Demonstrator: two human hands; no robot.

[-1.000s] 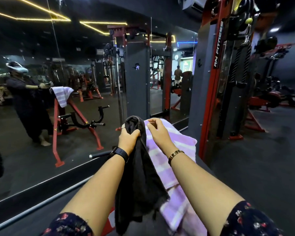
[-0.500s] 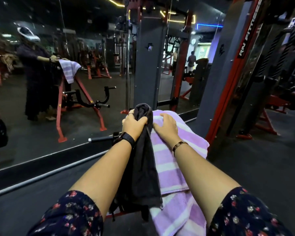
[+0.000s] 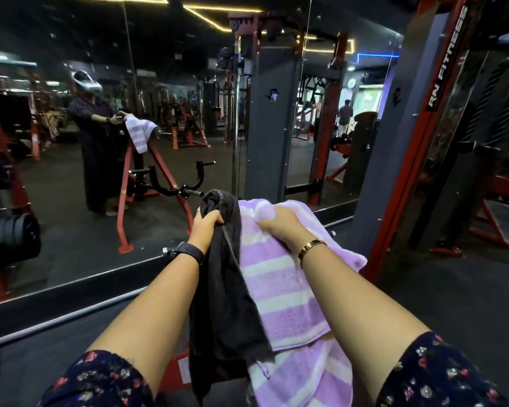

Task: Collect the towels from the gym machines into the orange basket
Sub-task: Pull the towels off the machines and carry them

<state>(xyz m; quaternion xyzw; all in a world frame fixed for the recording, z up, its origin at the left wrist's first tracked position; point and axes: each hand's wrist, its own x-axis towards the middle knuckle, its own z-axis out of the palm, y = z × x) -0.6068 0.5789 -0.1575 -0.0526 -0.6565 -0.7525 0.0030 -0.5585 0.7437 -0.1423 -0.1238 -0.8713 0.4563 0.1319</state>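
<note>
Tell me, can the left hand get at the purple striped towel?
Probably not freely: the left hand grips the black towel. The purple striped towel lies just beside it, gripped by the right hand.

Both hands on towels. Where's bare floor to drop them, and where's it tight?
Widest bare floor: to your right, between the purple striped towel and the cable machine. A narrower strip runs left of your left arm, along the mirror's base rail. Crowded in the middle, where the left hand grips the black towel and the right hand grips the purple one.
</note>
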